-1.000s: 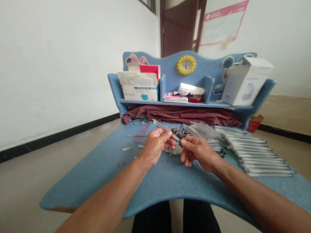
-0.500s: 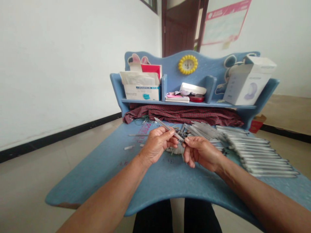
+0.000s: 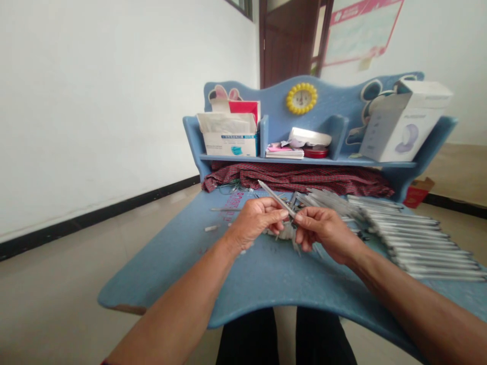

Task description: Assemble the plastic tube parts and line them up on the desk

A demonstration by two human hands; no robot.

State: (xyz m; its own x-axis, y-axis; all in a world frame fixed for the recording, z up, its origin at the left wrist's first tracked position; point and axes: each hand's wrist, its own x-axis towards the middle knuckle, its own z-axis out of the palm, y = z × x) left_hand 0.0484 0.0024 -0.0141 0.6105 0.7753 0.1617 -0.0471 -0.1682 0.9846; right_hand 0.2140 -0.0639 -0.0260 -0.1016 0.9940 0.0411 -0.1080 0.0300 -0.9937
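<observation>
A clear, slim pen (image 3: 272, 193) is held above the desk, tilted with its pointed end up and away to the left. My left hand (image 3: 256, 219) is closed round its middle, thumb on top. My right hand (image 3: 323, 228) pinches at the pen's lower end; any small part between those fingertips is too hidden to make out. Below and between the hands lies a heap of small whitish pieces (image 3: 284, 232), partly covered. Behind my right hand is a pile of clear pen barrels (image 3: 329, 202). To its right, dark-tipped pens (image 3: 429, 243) lie side by side in a row.
On the blue desk (image 3: 163, 274), a thin rod (image 3: 223, 209) and a small white piece (image 3: 211, 228) lie at left. A checked cloth (image 3: 297, 177) is bunched under the shelf (image 3: 243, 159). A mask box (image 3: 230, 144) and a white carton (image 3: 399, 126) stand on the shelf.
The view has shifted, so the desk sits further right in it. Both hands keep hold of the pen, and my right fingers have closed up nearer to my left hand.
</observation>
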